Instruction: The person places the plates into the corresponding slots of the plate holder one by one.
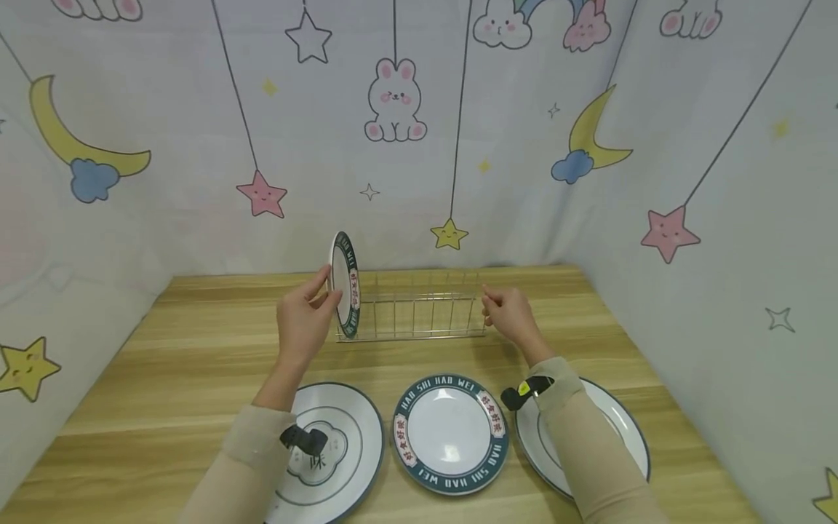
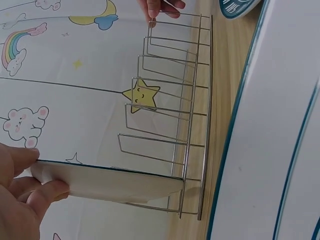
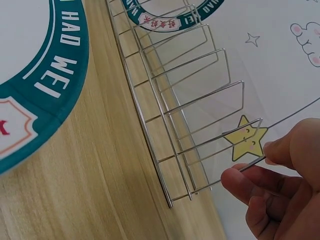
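A dish rack [image 1: 419, 337] of thin metal wire stands on the wooden table near the back wall. At its left end my left hand [image 1: 304, 320] pinches a plate [image 1: 345, 287] with a dark green, lettered rim. The plate stands on edge, and in the left wrist view its pale underside [image 2: 115, 186] faces the camera and its lower edge reaches in between the rack wires. My right hand [image 1: 513, 316] grips the rack's right end; in the right wrist view thumb and fingers pinch the last wire divider.
In front of the rack lie a white plate with thin rings [image 1: 353, 437] on the left, a green-rimmed lettered plate [image 1: 450, 433] in the middle, and another white plate [image 1: 622, 429] partly under my right forearm. A patterned cloth [image 1: 327, 145] hangs behind and at the sides.
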`<state>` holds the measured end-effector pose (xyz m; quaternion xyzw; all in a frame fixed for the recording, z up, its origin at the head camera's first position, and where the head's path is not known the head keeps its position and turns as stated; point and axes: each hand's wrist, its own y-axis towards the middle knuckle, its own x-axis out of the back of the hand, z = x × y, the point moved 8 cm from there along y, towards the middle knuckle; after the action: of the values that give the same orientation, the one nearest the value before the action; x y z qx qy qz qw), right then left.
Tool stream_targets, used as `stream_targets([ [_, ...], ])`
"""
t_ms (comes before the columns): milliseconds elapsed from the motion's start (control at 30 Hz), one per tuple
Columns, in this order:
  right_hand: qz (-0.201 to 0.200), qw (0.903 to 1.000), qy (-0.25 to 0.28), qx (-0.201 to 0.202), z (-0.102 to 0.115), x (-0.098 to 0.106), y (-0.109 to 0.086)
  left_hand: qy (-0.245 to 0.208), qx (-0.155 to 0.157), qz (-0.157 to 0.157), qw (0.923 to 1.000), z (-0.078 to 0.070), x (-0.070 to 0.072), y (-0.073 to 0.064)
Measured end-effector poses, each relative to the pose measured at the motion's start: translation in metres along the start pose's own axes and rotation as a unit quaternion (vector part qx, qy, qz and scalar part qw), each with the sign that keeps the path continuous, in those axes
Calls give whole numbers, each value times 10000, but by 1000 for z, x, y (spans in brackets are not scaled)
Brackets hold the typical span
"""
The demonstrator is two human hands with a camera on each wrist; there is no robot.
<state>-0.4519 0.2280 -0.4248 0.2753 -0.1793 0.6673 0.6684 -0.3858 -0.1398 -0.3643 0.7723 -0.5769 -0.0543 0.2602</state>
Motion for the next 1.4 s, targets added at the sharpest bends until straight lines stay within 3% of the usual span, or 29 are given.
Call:
stream_targets([
  [200, 37, 10000, -18, -26, 5, 0, -2, -73, 221, 337, 9992, 4, 0, 0],
  [800, 67, 9999, 107, -57, 3, -3, -4, 233, 587, 611, 9961, 2, 7, -8],
  [1000, 85, 9997, 185, -96, 3, -1, -4, 4, 543, 778, 9955, -1, 11, -11],
  [1167, 94, 9995, 289, -88, 3, 0, -4, -231, 713, 1009, 9921, -1, 14, -16],
  [1400, 133, 9991, 371, -133, 0, 1, -1, -136, 827, 1207, 9891, -2, 23, -25],
])
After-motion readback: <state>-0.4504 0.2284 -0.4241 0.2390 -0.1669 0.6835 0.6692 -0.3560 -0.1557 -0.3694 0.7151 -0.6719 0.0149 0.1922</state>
